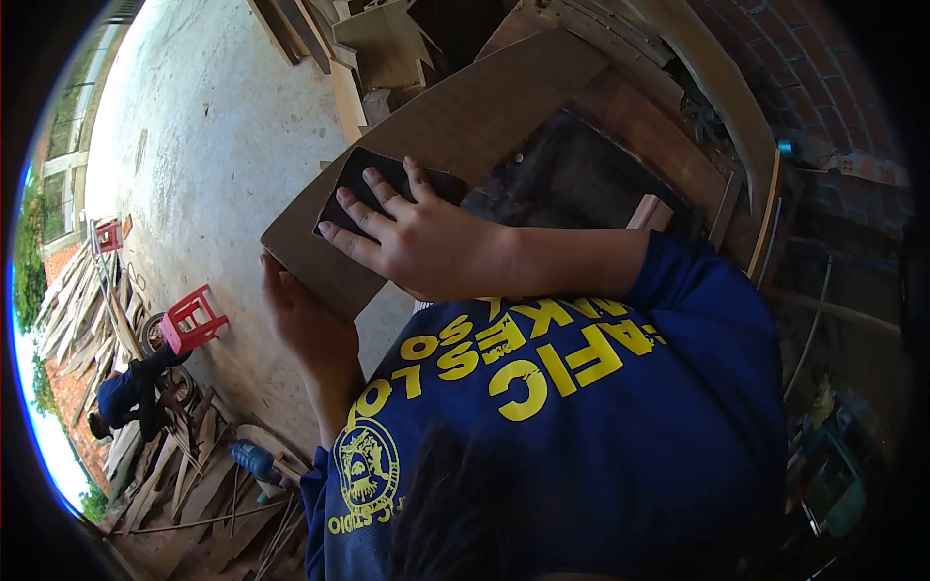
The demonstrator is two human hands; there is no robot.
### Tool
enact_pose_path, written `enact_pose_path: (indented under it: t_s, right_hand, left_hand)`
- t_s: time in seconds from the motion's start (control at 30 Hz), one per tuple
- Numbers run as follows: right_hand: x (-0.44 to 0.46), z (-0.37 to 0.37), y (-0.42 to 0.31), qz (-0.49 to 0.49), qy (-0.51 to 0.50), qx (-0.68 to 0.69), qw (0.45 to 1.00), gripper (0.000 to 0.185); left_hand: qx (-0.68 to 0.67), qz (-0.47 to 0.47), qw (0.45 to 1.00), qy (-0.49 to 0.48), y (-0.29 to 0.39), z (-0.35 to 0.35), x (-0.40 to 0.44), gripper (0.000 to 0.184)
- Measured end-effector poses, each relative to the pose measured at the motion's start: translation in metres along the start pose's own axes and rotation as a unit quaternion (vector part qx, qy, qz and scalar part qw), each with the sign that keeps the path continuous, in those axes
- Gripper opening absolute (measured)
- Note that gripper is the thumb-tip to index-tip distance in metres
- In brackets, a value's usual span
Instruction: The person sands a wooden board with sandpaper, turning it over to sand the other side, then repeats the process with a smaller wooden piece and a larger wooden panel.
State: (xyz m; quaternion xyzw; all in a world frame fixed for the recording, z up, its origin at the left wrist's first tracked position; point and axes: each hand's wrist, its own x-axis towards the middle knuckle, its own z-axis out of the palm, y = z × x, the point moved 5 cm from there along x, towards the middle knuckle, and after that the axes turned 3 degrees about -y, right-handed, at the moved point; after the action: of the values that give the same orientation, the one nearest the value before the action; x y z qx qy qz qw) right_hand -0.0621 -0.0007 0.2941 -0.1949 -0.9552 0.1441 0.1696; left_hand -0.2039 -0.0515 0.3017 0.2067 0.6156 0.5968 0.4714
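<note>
A long brown wooden board [475, 108] runs diagonally in front of me, its near end by my body. My right hand [412, 232] lies flat with spread fingers on a dark sheet that looks like sandpaper [355, 168], pressed against the board's face. Part of that sheet is hidden under the palm, and the right thumb does not show. At the board's near left corner, my left hand [300, 305] grips the edge; its fingertips are partly hidden.
A dark panel [572, 174] and a small wood block [650, 213] lie beside the board. Wood offcuts [387, 44] are piled behind. Across the concrete floor [223, 126] are a red stool [194, 320], a bending person [131, 395], scrap wood and a blue water bottle [254, 459].
</note>
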Motion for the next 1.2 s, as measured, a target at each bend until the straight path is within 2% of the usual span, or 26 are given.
enact_pose_path:
  t_s: [0.03, 0.1, 0.13, 0.17, 0.2, 0.23, 0.27, 0.3, 0.33, 0.37, 0.4, 0.43, 0.5, 0.57, 0.77, 1.03, 1.07, 1.1, 1.17, 1.2]
  right_hand:
    - [0.001, -0.002, -0.001, -0.001, 0.023, -0.011, 1.0, 0.063]
    - [0.003, 0.001, -0.001, 0.006, 0.034, -0.008, 0.999, 0.063]
    - [0.004, 0.002, 0.0, 0.016, 0.043, 0.0, 0.999, 0.063]
    - [0.005, 0.004, -0.002, 0.012, 0.044, -0.005, 0.999, 0.063]
    - [0.006, 0.005, -0.001, 0.03, 0.058, -0.008, 0.998, 0.065]
    - [0.006, 0.007, -0.002, 0.046, 0.069, -0.011, 0.996, 0.068]
    - [0.006, 0.008, -0.004, 0.037, 0.066, -0.017, 0.997, 0.068]
    - [0.007, 0.011, -0.004, 0.048, 0.05, -0.025, 0.997, 0.072]
    - [0.007, 0.014, -0.003, 0.057, 0.035, -0.032, 0.997, 0.076]
    - [0.006, 0.019, -0.002, 0.058, 0.034, -0.032, 0.997, 0.082]
    - [0.006, 0.021, -0.003, 0.044, 0.032, -0.04, 0.998, 0.082]
    - [0.005, 0.022, -0.003, 0.047, 0.028, -0.036, 0.998, 0.082]
    - [0.004, 0.02, -0.003, 0.049, -0.004, -0.055, 0.997, 0.076]
    - [0.002, 0.02, -0.004, 0.035, -0.003, -0.045, 0.998, 0.073]
    - [0.004, 0.018, 0.004, 0.031, -0.011, -0.03, 0.999, 0.072]
    - [0.001, 0.019, 0.001, 0.053, -0.082, 0.053, 0.994, 0.08]
    - [-0.002, 0.021, 0.001, 0.056, -0.086, 0.058, 0.993, 0.08]
    - [-0.004, 0.022, 0.0, 0.06, -0.092, 0.06, 0.992, 0.08]
    - [-0.008, 0.03, -0.003, 0.071, -0.107, 0.051, 0.99, 0.078]
    - [-0.01, 0.03, -0.004, 0.074, -0.11, 0.055, 0.99, 0.078]
  left_hand:
    - [-0.003, 0.005, 1.0, 0.0, 0.003, 0.005, 0.001, 0.044]
    - [0.071, 0.109, 0.99, 0.059, 0.019, 0.012, 0.002, 0.052]
    - [0.227, 0.233, 0.944, 0.044, 0.036, 0.024, -0.008, 0.057]
    - [0.375, 0.347, 0.859, 0.028, 0.052, 0.039, -0.02, 0.063]
    - [0.367, 0.356, 0.849, -0.133, 0.061, 0.062, -0.028, 0.063]
    - [0.35, 0.357, 0.817, -0.289, 0.075, 0.085, -0.042, 0.064]
    - [0.365, 0.336, 0.709, -0.501, 0.09, 0.119, -0.063, 0.059]
    - [0.311, 0.335, 0.628, -0.63, 0.093, 0.147, -0.094, 0.053]
    - [0.197, 0.33, 0.617, -0.687, 0.088, 0.16, -0.131, 0.045]
    - [0.133, 0.36, 0.55, -0.742, 0.089, 0.172, -0.168, 0.034]
    - [0.122, 0.384, 0.458, -0.792, 0.084, 0.183, -0.207, 0.035]
    - [0.029, 0.43, 0.509, -0.745, 0.095, 0.188, -0.227, 0.016]
    - [-0.019, 0.54, 0.462, -0.704, 0.068, 0.203, -0.294, 0.031]
    - [0.039, 0.603, 0.245, -0.758, 0.105, 0.2, -0.29, 0.04]
    - [0.021, 0.579, 0.306, -0.755, 0.107, 0.194, -0.283, 0.033]
    - [-0.028, 0.466, 0.392, -0.793, 0.089, 0.181, -0.257, 0.023]
    - [0.027, 0.431, 0.442, -0.786, 0.086, 0.183, -0.224, 0.031]
    - [0.134, 0.464, 0.431, -0.762, 0.072, 0.179, -0.197, 0.035]
    - [0.275, 0.535, 0.55, -0.58, 0.076, 0.147, -0.112, 0.039]
    - [0.382, 0.494, 0.606, -0.492, 0.076, 0.121, -0.074, 0.041]
